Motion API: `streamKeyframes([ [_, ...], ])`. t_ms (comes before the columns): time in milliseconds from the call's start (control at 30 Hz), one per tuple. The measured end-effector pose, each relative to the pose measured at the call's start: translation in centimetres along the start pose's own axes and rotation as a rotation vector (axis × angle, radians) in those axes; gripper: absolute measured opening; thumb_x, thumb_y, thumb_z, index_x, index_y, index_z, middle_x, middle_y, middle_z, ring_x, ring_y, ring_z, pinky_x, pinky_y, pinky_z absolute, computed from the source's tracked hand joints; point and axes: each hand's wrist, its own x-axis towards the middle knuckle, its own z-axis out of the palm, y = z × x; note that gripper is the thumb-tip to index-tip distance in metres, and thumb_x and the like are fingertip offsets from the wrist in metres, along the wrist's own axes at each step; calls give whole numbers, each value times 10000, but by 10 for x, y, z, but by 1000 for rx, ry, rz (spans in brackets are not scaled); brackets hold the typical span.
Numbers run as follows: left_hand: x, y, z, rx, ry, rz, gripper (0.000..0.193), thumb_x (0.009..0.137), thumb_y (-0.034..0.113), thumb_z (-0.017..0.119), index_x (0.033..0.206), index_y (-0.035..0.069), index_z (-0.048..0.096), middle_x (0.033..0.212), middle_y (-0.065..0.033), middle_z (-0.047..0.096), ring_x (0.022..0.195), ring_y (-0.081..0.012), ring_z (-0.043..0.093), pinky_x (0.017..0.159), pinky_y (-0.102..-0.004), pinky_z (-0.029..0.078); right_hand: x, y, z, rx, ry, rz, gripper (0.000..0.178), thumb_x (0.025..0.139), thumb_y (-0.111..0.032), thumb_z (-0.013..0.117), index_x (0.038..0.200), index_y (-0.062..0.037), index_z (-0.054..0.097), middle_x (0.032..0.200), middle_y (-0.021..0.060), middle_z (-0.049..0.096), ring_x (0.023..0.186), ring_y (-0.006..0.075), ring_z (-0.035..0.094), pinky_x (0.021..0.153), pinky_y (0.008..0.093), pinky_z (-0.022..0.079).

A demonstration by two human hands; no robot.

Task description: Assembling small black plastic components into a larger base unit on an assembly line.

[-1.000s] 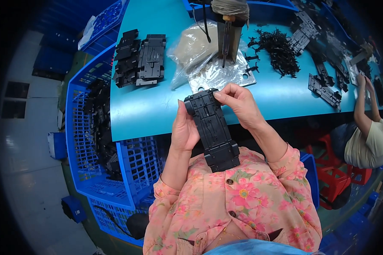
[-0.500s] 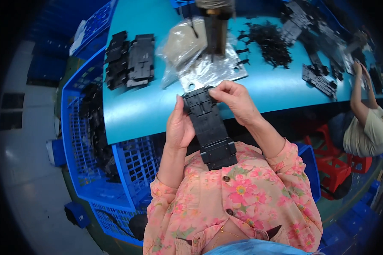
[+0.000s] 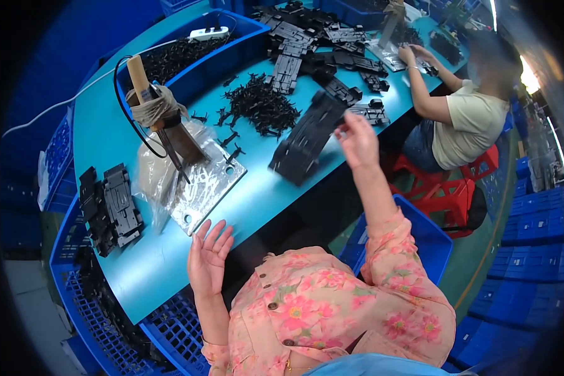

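A long black plastic chassis part (image 3: pixel 309 139), slightly blurred, is tilted over the front of the turquoise table. My right hand (image 3: pixel 360 145) grips it by its right edge, thumb and fingers closed there. My left hand (image 3: pixel 208 258) is free, its fingers spread beside the near corner of a metal plate (image 3: pixel 214 188). On that plate stands an upright fixture (image 3: pixel 185 145) with a wooden handle and wrapped binding. Small black clip-like parts (image 3: pixel 260 103) lie in a pile behind the chassis part, with a few strewn toward the plate.
Several black chassis parts (image 3: pixel 288 47) are heaped at the back; others (image 3: pixel 120 203) lie at the left table edge. A blue bin (image 3: pixel 257 31) holds small black parts. Blue crates (image 3: pixel 69 276) flank the table. At the right a co-worker (image 3: pixel 470 119) sits on a red stool (image 3: pixel 445 200).
My view has turned right. The chassis part, held between both hands before, has moved right and away in my right hand alone. My left hand has let go and opened.
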Motion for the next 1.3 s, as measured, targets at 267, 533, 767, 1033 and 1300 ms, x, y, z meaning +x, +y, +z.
streamKeyframes([
  [267, 18, -2, 15, 89, 31, -31, 382, 901, 238, 403, 1157, -45, 407, 1063, -201, 530, 953, -295, 552, 834, -368, 454, 13, -31, 8, -54, 46, -166, 61, 814, -114, 575, 812, -66, 536, 755, 18, 545, 679, 114, 502, 619, 272, 435],
  [533, 0, 8, 1, 241, 216, 45, 363, 879, 209, 465, 1134, -47, 424, 1013, -186, 551, 916, -271, 569, 795, -344, 464, 167, -21, -69, 62, 55, -115, 42, 803, -71, 541, 809, -34, 521, 712, 93, 553, 630, 224, 564, 584, 327, 496],
  [767, 11, 57, -56, 793, 476, 587, 295, 858, 150, 496, 1089, -33, 483, 1000, -154, 560, 883, -226, 564, 785, -325, 447, 268, -41, -115, 334, 263, -9, 196, 868, -21, 432, 995, 128, 448, 1041, 212, 495, 1036, 342, 478, 950, 449, 387],
  [1033, 57, 112, -101, 2036, 917, 698, 665, 670, 286, 681, 1193, 5, 383, 1160, -177, 433, 1039, -356, 406, 854, -433, 341, 115, -4, -38, 91, -236, 228, 179, 824, -67, 540, 980, 21, 549, 851, 85, 588, 804, 154, 555, 749, 256, 465],
  [1300, 73, 119, -104, 1779, 933, 584, 693, 643, 163, 701, 1228, 13, 360, 1200, -201, 421, 997, -383, 431, 870, -427, 356, 33, 36, -12, -149, -184, 354, 237, 832, -112, 526, 1039, 4, 519, 869, 46, 535, 759, 118, 493, 681, 231, 429],
])
